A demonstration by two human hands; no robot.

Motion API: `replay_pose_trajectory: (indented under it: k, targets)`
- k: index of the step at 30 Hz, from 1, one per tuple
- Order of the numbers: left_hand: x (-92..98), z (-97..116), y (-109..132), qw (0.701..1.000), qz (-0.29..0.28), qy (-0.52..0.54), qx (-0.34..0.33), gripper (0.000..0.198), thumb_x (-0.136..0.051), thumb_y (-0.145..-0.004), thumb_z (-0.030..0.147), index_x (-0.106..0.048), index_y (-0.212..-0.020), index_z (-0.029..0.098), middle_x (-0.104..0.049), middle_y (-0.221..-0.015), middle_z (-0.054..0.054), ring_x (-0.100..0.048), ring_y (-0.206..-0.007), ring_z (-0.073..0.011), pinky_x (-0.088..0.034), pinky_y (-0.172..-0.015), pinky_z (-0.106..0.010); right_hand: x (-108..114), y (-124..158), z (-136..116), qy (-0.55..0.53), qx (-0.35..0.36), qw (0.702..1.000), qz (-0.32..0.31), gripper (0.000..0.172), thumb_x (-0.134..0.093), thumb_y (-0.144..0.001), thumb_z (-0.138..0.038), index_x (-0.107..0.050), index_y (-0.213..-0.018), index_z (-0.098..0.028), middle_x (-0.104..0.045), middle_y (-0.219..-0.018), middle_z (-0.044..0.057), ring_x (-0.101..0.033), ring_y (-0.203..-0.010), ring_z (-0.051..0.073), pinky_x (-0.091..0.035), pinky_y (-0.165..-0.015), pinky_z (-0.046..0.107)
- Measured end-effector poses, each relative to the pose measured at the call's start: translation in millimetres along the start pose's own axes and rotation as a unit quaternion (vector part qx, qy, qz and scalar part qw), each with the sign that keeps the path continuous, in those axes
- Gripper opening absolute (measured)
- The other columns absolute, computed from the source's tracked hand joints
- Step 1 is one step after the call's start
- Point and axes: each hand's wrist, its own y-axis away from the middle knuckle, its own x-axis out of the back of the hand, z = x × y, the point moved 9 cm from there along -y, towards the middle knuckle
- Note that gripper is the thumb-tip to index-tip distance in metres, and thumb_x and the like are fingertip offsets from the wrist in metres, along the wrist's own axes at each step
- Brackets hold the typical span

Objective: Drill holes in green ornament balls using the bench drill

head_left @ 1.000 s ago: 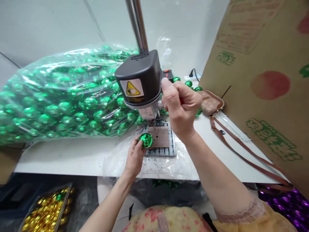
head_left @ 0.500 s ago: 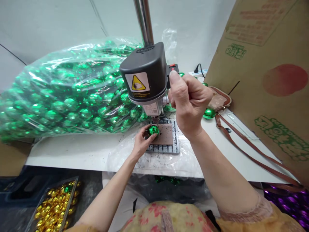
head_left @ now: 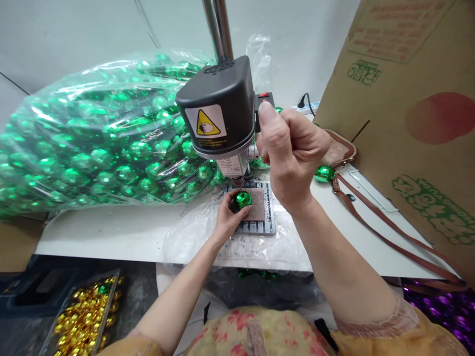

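Between the thumb and fingers of my left hand (head_left: 230, 213) is a shiny green faceted ball (head_left: 243, 199). It sits over the brown pad on the base plate (head_left: 270, 222) of a small bench drill press (head_left: 217, 106), just below the chuck (head_left: 238, 181). Raised at the right side of the machine, my right hand (head_left: 293, 153) is closed in a fist, thumb up, in front of the switch box (head_left: 264, 101). What its fingers wrap round is mostly hidden; it appears to be the press's feed handle.
A large clear bag of green balls (head_left: 92, 153) lies left of the machine. At right are a loose green ball (head_left: 325, 173), a small bag with a brown strap (head_left: 371, 222) and a big cardboard box (head_left: 415, 113). Gold balls (head_left: 83, 316) fill a container below left.
My left hand has carried the green ball slightly right, further under the chuck. My right hand stays closed in nearly the same place. The view has shifted a little.
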Motion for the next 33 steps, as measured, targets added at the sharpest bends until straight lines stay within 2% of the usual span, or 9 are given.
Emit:
replay_pose_trajectory:
  k: [5,9,14,18,33]
  targets:
    - [-3.7,-5,0,1.0,-0.007,-0.027,-0.003,0.057,-0.079,-0.072,0.033,-0.059,-0.123,0.019,-0.064,-0.119,-0.011,-0.059,-0.114,-0.0264,-0.044,-0.101,-0.041,1,0,1,0.017,-0.01,1.0,0.01,0.047,-0.055,-0.093,-0.026,-0.031,-0.053,-0.018,-0.025,-0.051,-0.007,-0.031,-0.045,0.002,-0.026,-0.047,0.022]
    - [-3.7,-8,-1,0.999,-0.005,-0.037,-0.003,0.058,-0.08,-0.071,0.033,-0.058,-0.124,0.018,-0.064,-0.119,-0.012,-0.058,-0.114,-0.0271,-0.045,-0.1,-0.041,2,4,-1,0.006,0.011,1.0,0.002,0.046,-0.056,-0.092,-0.022,-0.034,-0.052,-0.018,-0.026,-0.05,-0.007,-0.033,-0.044,0.002,-0.027,-0.046,0.023]
    - [-2.3,-2,0,0.999,0.005,-0.047,-0.017,0.055,-0.079,-0.072,0.032,-0.06,-0.121,0.019,-0.065,-0.116,-0.01,-0.059,-0.112,-0.0268,-0.046,-0.098,-0.041,6,16,-8,0.053,0.064,0.996,-0.012,0.047,-0.053,-0.093,-0.02,-0.032,-0.051,-0.018,-0.026,-0.049,-0.006,-0.031,-0.042,0.003,-0.025,-0.043,0.024]
    - [-2.5,2,1,0.998,0.006,-0.053,-0.032,0.054,-0.079,-0.073,0.033,-0.06,-0.121,0.02,-0.065,-0.118,-0.01,-0.059,-0.113,-0.0262,-0.047,-0.098,-0.04,6,24,-6,0.075,0.062,0.995,-0.027,0.049,-0.052,-0.094,-0.023,-0.03,-0.051,-0.018,-0.026,-0.049,-0.006,-0.03,-0.042,0.003,-0.025,-0.042,0.024]
    - [-3.3,3,4,0.999,0.006,-0.042,-0.03,0.052,-0.077,-0.074,0.033,-0.058,-0.121,0.019,-0.064,-0.119,-0.01,-0.057,-0.116,-0.0267,-0.046,-0.099,-0.04,14,40,-3,0.081,0.116,0.99,-0.006,0.049,-0.053,-0.091,-0.021,-0.023,-0.052,-0.019,-0.025,-0.049,-0.005,-0.029,-0.04,0.005,-0.023,-0.042,0.026]
